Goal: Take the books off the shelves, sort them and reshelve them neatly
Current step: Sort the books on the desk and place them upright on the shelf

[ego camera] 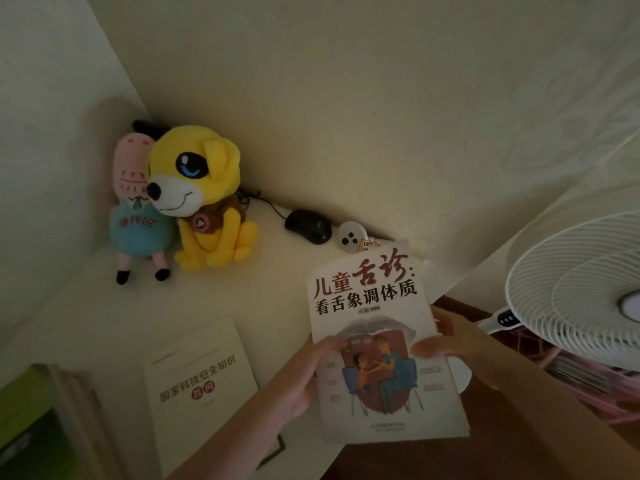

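Both hands hold one paperback, the tongue-diagnosis book (377, 341), cover up and tilted toward the wearer, just above the near right edge of the pale surface (277, 271). The left hand (304, 379) pinches the book's left edge, thumb lying on the cover beside the illustration and fingers hidden under it; the right hand (460, 355) clamps the right edge the same way, thumb pressed on the cover near the picture of the two seated figures. Held like this the title faces the reader, which suggests the person is checking what the book is in order to decide which pile it belongs in. To the left of the held book a cream booklet (201, 379) lies flat on the surface, and farther left from the book a stack of books (52, 420) with a green cover on top sits at the near corner; these look like sorting piles already begun. Beyond the book, toward the wall, rest a black mouse (308, 226) and a small white remote (351, 236), and well to its upper left a yellow plush dog (204, 202) leans against a pink plush figure (138, 209) in the corner. Right of the book stands a white fan (575, 292).
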`<state>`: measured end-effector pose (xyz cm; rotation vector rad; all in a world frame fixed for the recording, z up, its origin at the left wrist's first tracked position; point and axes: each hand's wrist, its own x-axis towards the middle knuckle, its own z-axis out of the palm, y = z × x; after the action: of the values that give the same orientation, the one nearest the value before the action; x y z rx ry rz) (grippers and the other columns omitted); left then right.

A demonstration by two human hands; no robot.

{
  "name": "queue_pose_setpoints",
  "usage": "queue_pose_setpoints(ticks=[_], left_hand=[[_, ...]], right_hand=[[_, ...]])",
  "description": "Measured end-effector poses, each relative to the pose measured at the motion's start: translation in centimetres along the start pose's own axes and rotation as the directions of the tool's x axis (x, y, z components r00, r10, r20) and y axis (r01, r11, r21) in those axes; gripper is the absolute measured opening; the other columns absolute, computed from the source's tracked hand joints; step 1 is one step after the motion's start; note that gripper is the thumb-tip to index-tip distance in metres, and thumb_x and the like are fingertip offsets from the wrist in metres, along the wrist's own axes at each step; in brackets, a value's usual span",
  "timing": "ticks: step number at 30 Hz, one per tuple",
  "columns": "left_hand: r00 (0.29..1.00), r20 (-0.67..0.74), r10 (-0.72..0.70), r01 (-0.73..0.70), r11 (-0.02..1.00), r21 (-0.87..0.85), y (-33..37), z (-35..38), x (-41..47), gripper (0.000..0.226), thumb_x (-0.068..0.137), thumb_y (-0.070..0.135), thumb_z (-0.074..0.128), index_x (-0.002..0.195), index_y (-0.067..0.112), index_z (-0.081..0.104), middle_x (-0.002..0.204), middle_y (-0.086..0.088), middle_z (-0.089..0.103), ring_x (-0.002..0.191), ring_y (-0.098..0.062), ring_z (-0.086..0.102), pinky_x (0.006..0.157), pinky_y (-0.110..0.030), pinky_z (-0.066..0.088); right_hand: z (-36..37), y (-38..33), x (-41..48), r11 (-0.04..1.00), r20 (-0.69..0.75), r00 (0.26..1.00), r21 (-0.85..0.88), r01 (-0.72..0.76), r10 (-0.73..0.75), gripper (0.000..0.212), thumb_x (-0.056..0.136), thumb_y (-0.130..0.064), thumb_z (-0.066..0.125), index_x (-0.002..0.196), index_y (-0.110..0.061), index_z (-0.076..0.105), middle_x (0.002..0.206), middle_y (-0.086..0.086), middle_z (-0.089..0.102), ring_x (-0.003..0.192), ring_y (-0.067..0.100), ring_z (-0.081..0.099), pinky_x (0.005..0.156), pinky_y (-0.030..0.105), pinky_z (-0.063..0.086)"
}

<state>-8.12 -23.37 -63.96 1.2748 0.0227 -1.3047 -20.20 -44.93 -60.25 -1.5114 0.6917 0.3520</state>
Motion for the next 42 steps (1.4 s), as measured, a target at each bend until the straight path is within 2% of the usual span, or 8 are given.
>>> queue_pose_setpoints(ticks=[6,10,12,15,18,28,35,42], left_hand=[[0.988,-0.105,0.111,-0.113,0.994,-0.013,1.0,-0.9,-1.5,0.092,0.061,0.029,0.079,0.137,0.033,0.029,0.108,-0.004,0.071,0.096,-0.027,0.069,0.084,-0.048,0.054],[0.970,-0.116,0.213,-0.195,0.969,0.151,2.2,-1.5,-3.6,0.106,0.060,0.045,0.083,0.133,0.063,0.008,0.119,0.010,0.060,0.104,-0.021,0.064,0.086,-0.048,0.054],[0.964,-0.105,0.244,-0.223,0.958,0.178,2.8,-1.9,-4.5,0.108,0.059,0.046,0.081,0.131,0.068,0.003,0.125,0.008,0.055,0.106,-0.021,0.064,0.082,-0.046,0.056],[0.937,-0.153,0.315,-0.276,0.933,0.229,3.8,-2.2,-6.0,0.100,0.065,0.044,0.075,0.131,0.068,0.004,0.125,0.001,0.055,0.107,-0.022,0.062,0.080,-0.046,0.057],[0.893,-0.173,0.416,-0.366,0.893,0.260,4.8,-2.3,-7.8,0.101,0.066,0.049,0.079,0.135,0.065,0.007,0.124,0.008,0.056,0.110,-0.018,0.059,0.085,-0.046,0.055],[0.767,-0.173,0.618,-0.522,0.757,0.392,9.4,-2.2,-15.1,0.095,0.064,0.053,0.075,0.135,0.066,0.014,0.121,0.017,0.062,0.107,-0.020,0.063,0.086,-0.049,0.054],[0.652,-0.188,0.735,-0.664,0.673,0.326,12.7,-1.0,-22.3,0.070,0.084,0.008,0.065,0.130,0.051,0.035,0.113,0.010,0.068,0.095,-0.016,0.069,0.062,-0.028,0.057],[0.480,-0.118,0.869,-0.765,0.481,0.428,16.0,0.3,-31.8,0.073,0.083,0.007,0.061,0.133,0.051,0.029,0.117,0.010,0.066,0.098,-0.023,0.069,0.066,-0.036,0.059]], right_hand=[[0.8,-1.0,-0.4,0.996,0.034,0.997,0.070,0.063,-0.065,0.086,0.046,-0.035,0.084,0.126,-0.023,0.055,0.114,0.005,0.069,0.103,0.028,0.067,0.093,0.053,0.050],[1.7,-2.0,-0.9,0.990,0.036,0.991,0.068,0.123,-0.126,0.096,0.044,-0.042,0.087,0.131,-0.026,0.051,0.114,0.003,0.069,0.103,0.026,0.067,0.088,0.048,0.052],[2.1,-2.7,-1.0,0.983,0.018,0.989,0.117,0.144,-0.147,0.096,0.051,-0.036,0.085,0.137,-0.034,0.043,0.117,0.003,0.068,0.104,0.028,0.067,0.090,0.054,0.051],[3.0,-3.8,-1.4,0.965,0.004,0.980,0.175,0.196,-0.200,0.101,0.066,-0.023,0.085,0.140,-0.056,0.024,0.122,-0.001,0.066,0.106,0.030,0.066,0.086,0.058,0.052],[4.0,-4.8,-2.1,0.938,-0.020,0.968,0.244,0.247,-0.250,0.114,0.062,-0.020,0.087,0.137,-0.067,0.014,0.126,-0.004,0.063,0.105,0.032,0.066,0.080,0.060,0.053],[6.8,-11.5,-4.8,0.853,0.085,0.857,0.188,0.487,-0.508,0.097,0.078,0.002,0.065,0.139,-0.061,0.022,0.135,-0.002,0.057,0.110,0.034,0.063,0.077,0.059,0.054],[9.5,-17.0,-8.4,0.756,0.139,0.743,0.162,0.635,-0.654,0.098,0.079,0.007,0.063,0.142,-0.055,0.022,0.134,0.002,0.058,0.114,0.035,0.060,0.081,0.059,0.053],[13.4,-23.1,-14.1,0.645,0.172,0.622,0.174,0.744,-0.764,0.097,0.077,0.007,0.060,0.140,-0.058,0.026,0.131,0.002,0.061,0.108,0.037,0.064,0.081,0.062,0.051]])
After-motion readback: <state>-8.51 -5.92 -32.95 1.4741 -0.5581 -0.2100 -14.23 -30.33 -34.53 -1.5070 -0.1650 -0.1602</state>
